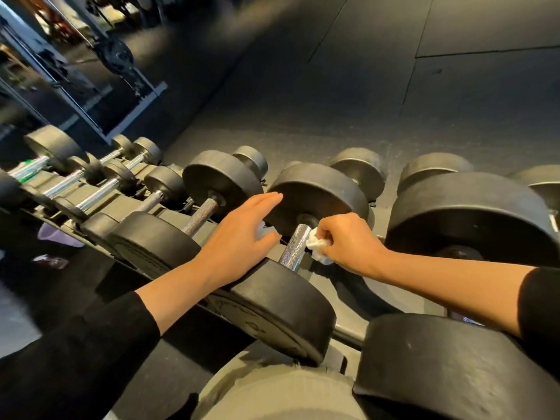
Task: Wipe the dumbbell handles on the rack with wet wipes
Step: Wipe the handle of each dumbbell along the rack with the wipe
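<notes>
Head view: A row of black round-headed dumbbells lies on a dark metal rack [348, 328], seen from above. The dumbbell at the centre has a knurled chrome handle [295, 248] between a far black head [318, 192] and a near black head [272, 304].

The right hand [342, 241] has its fingers curled around a crumpled white wet wipe [316, 245], which is pressed against the right side of the knurled chrome handle.

The left hand [239, 237] lies flat with straight fingers reaching toward the far black head; its wrist rests on the near black head. A pale object shows beneath the left palm, possibly a second wipe; the view does not settle this.

Both forearms emerge from black sleeves [91, 359]. Smaller chrome-handled dumbbells [112, 183] continue along the rack to the left. Dark rubber floor tiles [394, 71] lie beyond the rack.
</notes>
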Demonstrator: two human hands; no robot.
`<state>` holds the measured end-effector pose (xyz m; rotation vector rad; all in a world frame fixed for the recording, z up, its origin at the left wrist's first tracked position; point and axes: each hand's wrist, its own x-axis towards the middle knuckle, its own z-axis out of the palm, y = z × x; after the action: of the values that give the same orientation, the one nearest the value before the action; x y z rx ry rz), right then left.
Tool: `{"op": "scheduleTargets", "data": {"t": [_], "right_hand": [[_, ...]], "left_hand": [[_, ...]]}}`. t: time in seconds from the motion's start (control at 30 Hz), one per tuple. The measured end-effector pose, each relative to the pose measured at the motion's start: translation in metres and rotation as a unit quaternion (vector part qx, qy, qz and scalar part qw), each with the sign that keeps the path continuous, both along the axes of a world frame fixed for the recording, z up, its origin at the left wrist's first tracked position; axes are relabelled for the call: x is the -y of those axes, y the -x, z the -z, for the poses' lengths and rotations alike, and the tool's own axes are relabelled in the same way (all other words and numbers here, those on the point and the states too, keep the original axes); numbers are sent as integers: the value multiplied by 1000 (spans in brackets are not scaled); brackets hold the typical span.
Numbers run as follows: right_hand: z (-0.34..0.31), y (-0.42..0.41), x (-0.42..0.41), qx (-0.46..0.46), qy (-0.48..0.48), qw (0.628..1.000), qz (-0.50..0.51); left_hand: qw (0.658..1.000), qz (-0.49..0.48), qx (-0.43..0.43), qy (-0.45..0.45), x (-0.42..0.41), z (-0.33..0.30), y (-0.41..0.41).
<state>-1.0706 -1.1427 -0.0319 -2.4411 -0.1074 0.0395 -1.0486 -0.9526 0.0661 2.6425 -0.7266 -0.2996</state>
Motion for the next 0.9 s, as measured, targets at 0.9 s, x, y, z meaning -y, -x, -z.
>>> {"op": "scheduleTargets", "data": {"t": [0.9], "right_hand": [[15,24,-33,31,-250,967,-42]], "left_hand": [[999,-27,8,-23,1,3,-3]]}}
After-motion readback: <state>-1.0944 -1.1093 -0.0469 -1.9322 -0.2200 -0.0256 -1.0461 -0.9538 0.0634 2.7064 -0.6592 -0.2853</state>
